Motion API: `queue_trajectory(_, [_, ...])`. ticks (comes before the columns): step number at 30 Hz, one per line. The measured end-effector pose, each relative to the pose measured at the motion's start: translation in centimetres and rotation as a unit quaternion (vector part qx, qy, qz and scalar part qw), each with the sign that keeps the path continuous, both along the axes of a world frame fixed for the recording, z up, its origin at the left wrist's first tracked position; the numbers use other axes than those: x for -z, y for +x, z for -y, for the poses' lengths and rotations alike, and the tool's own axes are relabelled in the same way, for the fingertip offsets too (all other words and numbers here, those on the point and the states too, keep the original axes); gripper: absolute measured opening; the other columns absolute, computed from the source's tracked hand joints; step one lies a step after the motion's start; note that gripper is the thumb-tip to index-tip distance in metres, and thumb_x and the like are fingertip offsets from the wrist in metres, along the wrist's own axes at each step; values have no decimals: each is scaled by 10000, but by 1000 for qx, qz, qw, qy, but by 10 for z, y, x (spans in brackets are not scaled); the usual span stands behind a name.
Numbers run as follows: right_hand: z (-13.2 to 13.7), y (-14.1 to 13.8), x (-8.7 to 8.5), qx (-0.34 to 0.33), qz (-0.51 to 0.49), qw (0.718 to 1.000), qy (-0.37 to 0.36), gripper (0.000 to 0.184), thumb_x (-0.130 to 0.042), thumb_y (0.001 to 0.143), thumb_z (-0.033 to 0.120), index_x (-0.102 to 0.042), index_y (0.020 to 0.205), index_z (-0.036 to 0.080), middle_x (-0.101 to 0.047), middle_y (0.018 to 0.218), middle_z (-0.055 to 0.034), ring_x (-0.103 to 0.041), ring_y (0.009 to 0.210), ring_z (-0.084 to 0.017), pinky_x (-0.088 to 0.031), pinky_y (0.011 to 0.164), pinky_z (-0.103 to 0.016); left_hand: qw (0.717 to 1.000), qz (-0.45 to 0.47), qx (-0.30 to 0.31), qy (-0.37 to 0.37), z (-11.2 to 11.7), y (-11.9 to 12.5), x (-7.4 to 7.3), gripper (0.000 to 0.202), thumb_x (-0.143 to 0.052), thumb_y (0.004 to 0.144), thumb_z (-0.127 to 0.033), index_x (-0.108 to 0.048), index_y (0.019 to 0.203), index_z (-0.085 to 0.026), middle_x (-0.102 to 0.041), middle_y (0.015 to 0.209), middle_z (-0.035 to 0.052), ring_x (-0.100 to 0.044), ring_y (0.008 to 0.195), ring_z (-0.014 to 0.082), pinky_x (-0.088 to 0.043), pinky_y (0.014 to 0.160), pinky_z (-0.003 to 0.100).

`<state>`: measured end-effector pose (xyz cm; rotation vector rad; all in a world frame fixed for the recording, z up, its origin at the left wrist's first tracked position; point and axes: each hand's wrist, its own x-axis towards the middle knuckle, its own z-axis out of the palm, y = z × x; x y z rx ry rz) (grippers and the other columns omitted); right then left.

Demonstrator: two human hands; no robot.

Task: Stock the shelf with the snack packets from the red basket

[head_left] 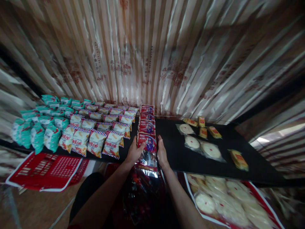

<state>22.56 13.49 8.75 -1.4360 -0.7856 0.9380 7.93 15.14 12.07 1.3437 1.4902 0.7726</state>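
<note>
Head view: at the near edge of the black surface (172,152), the left hand (134,153) and right hand (162,155) clasp a red packet (147,143) between them by its long sides, both equally near. Its long axis runs away, in line with the red row (147,121) beyond.

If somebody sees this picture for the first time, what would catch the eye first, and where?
The left hand and the right hand, at the near edge of the black table, touch the sides of the nearest red packet in a row running towards the curtain. Left of that row lie striped packets and teal packets; to its right, round cakes in clear wrap.
</note>
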Motion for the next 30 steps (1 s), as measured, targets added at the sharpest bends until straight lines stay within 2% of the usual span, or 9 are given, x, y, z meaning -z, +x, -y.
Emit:
queue_trajectory(3, [-5, 1, -3, 6, -9, 1000, 9, 815, -322, 821, 702, -320, 1426, 155, -320, 1491, -73, -301, 1366, -204, -242, 1126, -355, 997, 76, 3, 0, -3, -1, 4, 694, -606, 820, -418, -316, 1407, -186, -623, 1222, 92, -615, 1069, 202, -473, 923, 297])
queue_trajectory(7, [-8, -3, -6, 6, -54, 998, 17, 829, -348, 798, 723, -331, 1423, 178, -349, 1477, -55, -324, 1355, -214, -259, 1119, -354, 982, 188, 13, 0, -5, -1, 9, 709, -662, 778, -408, -354, 1385, -214, -646, 1177, 80, -632, 1024, 209, -489, 900, 317])
queue_trajectory(13, [-8, -8, -8, 16, -131, 991, 22, 790, -438, 766, 719, -392, 1392, 237, -420, 1437, -15, -388, 1318, -221, -303, 1100, -360, 967, 256, 9, 4, -8, 1, 20, 791, -730, 710, -373, -344, 1388, -244, -673, 1090, 50, -656, 923, 194, -506, 871, 331])
queue_trajectory(19, [-9, -8, -9, 21, -135, 991, -2, 733, -480, 757, 700, -482, 1333, 247, -524, 1352, -1, -469, 1255, -237, -375, 1058, -372, 971, 234, 26, 43, -13, 3, 26, 651, -691, 734, -258, -420, 1325, -229, -672, 1076, 41, -646, 928, 179, -500, 867, 309])
queue_trajectory(23, [-9, -8, -6, 12, -150, 989, -2, 725, -507, 747, 692, -489, 1325, 256, -584, 1289, -8, -530, 1191, -245, -431, 1010, -388, 975, 208, 45, 58, -14, 1, 21, 611, -648, 749, -191, -416, 1314, -200, -677, 1051, 48, -640, 943, 179, -493, 867, 308])
queue_trajectory(30, [-12, -11, 2, 14, -160, 987, 13, 672, -526, 763, 651, -501, 1313, 265, -601, 1266, 4, -521, 1205, -223, -429, 1017, -377, 977, 202, 44, 54, -15, 0, 12, 552, -631, 750, -168, -444, 1269, -193, -680, 1042, 48, -648, 901, 166, -500, 827, 286])
